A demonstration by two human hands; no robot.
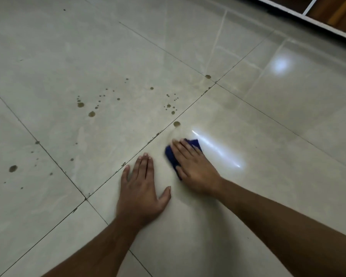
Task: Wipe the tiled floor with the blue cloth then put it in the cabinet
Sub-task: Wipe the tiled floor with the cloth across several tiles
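The blue cloth lies flat on the glossy beige tiled floor, mostly hidden under my right hand, which presses it down with the palm and fingers spread over it. Only its left edge and far corner show. My left hand rests flat on the tile just left of the cloth, fingers together, holding nothing. Brown spots dot the tiles ahead and to the left; one spot sits just beyond the cloth. The cabinet, white-framed with brown inside, shows at the top right corner.
Dark grout lines cross the floor diagonally. More brown spots lie at the far left. Bright light reflections streak the tile right of the cloth.
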